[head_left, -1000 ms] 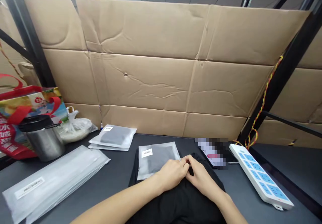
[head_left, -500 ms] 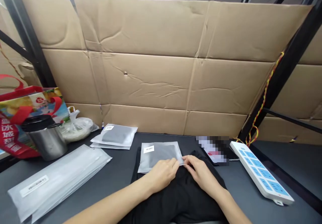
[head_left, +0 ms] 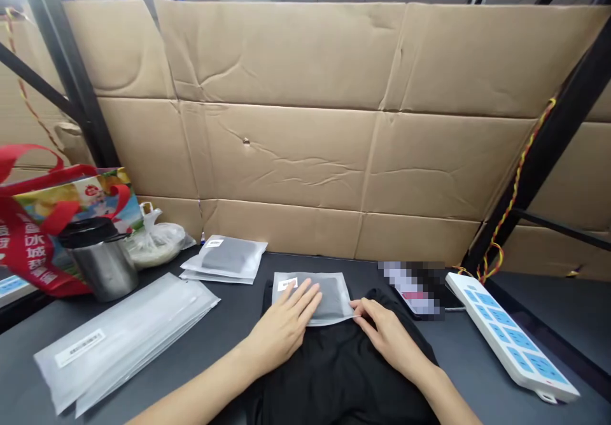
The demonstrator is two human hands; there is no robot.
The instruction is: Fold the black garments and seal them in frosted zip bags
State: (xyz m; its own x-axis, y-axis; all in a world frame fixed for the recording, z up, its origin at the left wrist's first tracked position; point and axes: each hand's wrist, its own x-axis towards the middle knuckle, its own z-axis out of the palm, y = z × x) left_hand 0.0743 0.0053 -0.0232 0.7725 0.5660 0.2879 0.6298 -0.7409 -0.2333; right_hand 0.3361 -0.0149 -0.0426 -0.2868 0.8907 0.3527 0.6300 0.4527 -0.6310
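A frosted plastic bag (head_left: 334, 294) with a dark folded item inside and a barcode label lies on black fabric (head_left: 344, 374) in front of me. My left hand (head_left: 286, 323) rests flat on the bag's left half, fingers stretched out and partly over the label. At the bag's lower right corner, my right hand (head_left: 382, 329) pinches the edge between thumb and fingers. The black fabric spreads beneath the bag and both hands, towards the table's near side.
Long frosted bags (head_left: 128, 342) are stacked at left, with smaller bags (head_left: 229, 259) behind. A steel mug (head_left: 102, 266), a red carrier bag (head_left: 33, 234) and a knotted plastic bag (head_left: 157, 243) stand far left. A phone (head_left: 415, 291) and power strip (head_left: 513, 336) lie right. Cardboard (head_left: 286, 126) walls the back.
My left hand has moved left from the bag's lower right edge and opened flat on the bag. My right hand keeps its pinch at the corner. The view has shifted slightly.
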